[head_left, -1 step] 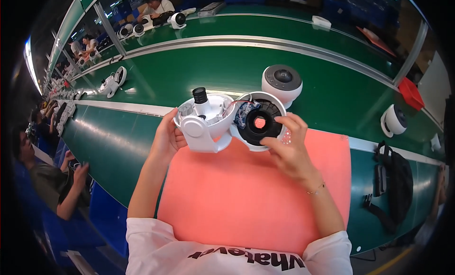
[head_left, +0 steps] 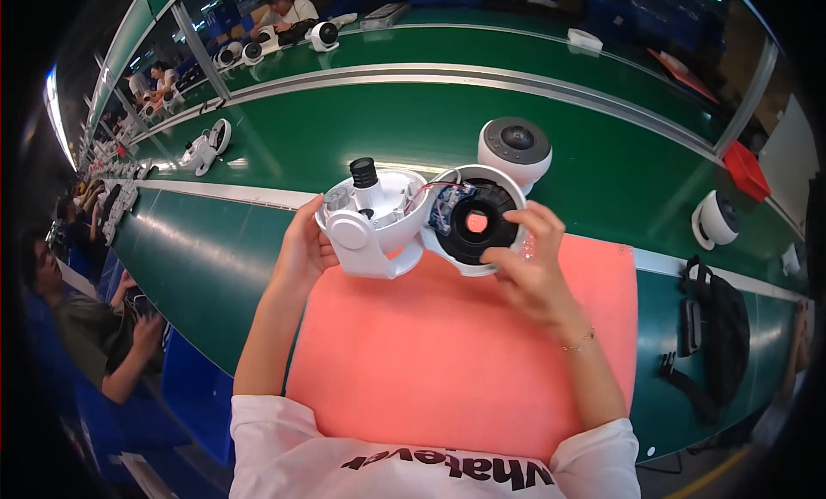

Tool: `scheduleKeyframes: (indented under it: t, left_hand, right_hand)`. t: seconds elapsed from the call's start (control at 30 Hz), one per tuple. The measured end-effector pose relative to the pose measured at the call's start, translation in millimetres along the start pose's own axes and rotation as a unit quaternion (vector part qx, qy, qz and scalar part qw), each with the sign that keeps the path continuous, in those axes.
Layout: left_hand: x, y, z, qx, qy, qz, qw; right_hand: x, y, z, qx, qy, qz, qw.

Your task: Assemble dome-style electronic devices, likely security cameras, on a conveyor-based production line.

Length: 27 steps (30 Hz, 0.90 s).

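Note:
My left hand (head_left: 305,241) grips the left side of an open white bowl-shaped housing (head_left: 397,225) on a curved stand arm. Inside the housing stand a black ribbed cylinder (head_left: 364,173) and a silvery round part (head_left: 336,198). My right hand (head_left: 535,262) pinches the rim of the round front cover (head_left: 516,185), whose inner side faces me. This cover has a black ring-shaped interior (head_left: 495,241) with a round hole, and a blue circuit board (head_left: 446,208) at its left. Thin red wires link the two halves, which are held up side by side above the pink mat.
The pink mat (head_left: 465,353) lies on the green bench. Behind my right hand stands an assembled white device (head_left: 516,150); another (head_left: 716,219) is farther right. A black bag (head_left: 723,327) lies at right, a red bin (head_left: 747,169) beyond. A co-worker (head_left: 103,327) sits at left.
My right hand and the front cover have shifted slightly to the right. The left hand and the housing stay nearly in place.

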State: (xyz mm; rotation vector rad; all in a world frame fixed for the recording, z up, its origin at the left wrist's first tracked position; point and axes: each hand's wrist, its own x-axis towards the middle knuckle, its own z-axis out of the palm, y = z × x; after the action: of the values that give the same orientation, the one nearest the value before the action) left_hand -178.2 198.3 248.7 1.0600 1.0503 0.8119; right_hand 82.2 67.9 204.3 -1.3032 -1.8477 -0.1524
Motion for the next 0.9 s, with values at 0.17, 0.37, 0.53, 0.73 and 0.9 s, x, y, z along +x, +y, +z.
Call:
scheduleKeyframes:
  t: [0.17, 0.37, 0.53, 0.73, 0.9]
  left_hand:
    - [9, -2, 1, -0.077, -0.039, 0.025, 0.996]
    - [25, -12, 23, 0.159, -0.361, -0.125, 0.91]
    - [30, -58, 66, 0.3, -0.647, -0.032, 0.7]
    - [-14, -23, 43, 0.243, -0.394, -0.062, 0.884]
    - [-93, -21, -5, 0.283, -0.102, 0.074, 0.951]
  right_hand:
    - [21, -19, -31, 0.158, 0.085, -0.031, 0.983]
    - [12, -60, -40, 0.47, -0.057, 0.135, 0.87]
    - [29, -90, -36, 0.496, -0.186, 0.217, 0.82]
    - [35, -94, -31, 0.34, -0.318, 0.156, 0.871]
    - [36, -109, -28, 0.221, -0.306, 0.173, 0.91]
